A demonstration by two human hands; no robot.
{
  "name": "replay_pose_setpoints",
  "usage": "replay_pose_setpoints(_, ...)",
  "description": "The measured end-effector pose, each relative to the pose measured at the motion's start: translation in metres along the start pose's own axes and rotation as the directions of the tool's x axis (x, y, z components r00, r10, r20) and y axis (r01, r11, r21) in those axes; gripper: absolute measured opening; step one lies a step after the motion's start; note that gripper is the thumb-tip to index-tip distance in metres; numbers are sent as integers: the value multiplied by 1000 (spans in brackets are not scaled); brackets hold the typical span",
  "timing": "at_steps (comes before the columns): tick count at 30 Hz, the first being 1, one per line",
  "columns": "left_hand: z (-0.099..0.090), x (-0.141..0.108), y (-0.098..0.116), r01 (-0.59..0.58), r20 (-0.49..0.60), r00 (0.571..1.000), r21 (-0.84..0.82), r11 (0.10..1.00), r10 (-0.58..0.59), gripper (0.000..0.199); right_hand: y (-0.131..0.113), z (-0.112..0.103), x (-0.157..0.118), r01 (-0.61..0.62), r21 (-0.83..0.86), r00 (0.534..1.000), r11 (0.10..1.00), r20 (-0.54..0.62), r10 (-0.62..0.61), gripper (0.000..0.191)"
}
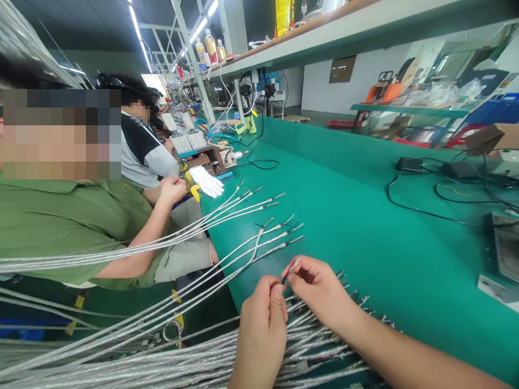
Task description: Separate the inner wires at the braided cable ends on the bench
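Head view: above the green bench [344,232], a stripped cable end [291,268] slants up and rightward from the left hand [263,313], its fingers pinched on it, into the right hand's [318,286] equally near, closed fingers.

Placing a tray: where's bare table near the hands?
Best: mid green table, between the fanned-out cable ends and the black cords. Also between the right hand and the grey box at the right edge. Crowded: beneath the left hand and right hand, where the cable bundle lies, and along the left edge by the white glove.
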State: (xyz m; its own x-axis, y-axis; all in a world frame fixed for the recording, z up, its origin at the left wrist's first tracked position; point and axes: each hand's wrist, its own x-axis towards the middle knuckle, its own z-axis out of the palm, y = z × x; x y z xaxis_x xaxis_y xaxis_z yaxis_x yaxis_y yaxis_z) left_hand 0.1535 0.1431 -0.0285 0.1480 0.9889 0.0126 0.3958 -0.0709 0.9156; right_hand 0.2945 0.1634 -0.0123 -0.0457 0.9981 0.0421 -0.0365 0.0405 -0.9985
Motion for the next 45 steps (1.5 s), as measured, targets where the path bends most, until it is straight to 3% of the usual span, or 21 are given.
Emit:
replay_pose_setpoints(9, 0, -4, -3, -16, 42, 999, 61, 998, 13, 36, -3, -1, -1, -12, 3, 1000, 1000, -25, 12, 8)
replay_pose_setpoints(17, -6, 4, 5, 71, 98, 993, -120, 990, -59, 39, -3, 0, 1, -18, 38, 999, 999, 30, 17, 19)
replay_pose_setpoints(24, -6, 4, 0, 131, 169, 981, -226, 965, -93, 46, -5, 0, 0, 0, 34, 992, 999, 126, -4, 17)
replay_pose_setpoints(32, -8, 6, -2, 180, 217, 970, -341, 923, -109, 47, -5, 0, 3, 15, 54, 992, 998, 128, -22, 19)
replay_pose_setpoints(36, -7, 5, -5, 116, 179, 981, -248, 962, -72, 47, -4, 0, 2, -14, 64, 992, 998, 123, 6, 17)
replay_pose_setpoints(39, -5, 1, -2, 12, 113, 994, -63, 998, -5, 44, -1, 0, 1, -60, 101, 993, 993, 106, 49, 13)
replay_pose_setpoints(45, 3, -7, 2, -100, -4, 995, 237, 966, 104, 34, 1, 0, 1, -82, 103, 995, 991, 68, 75, 11)
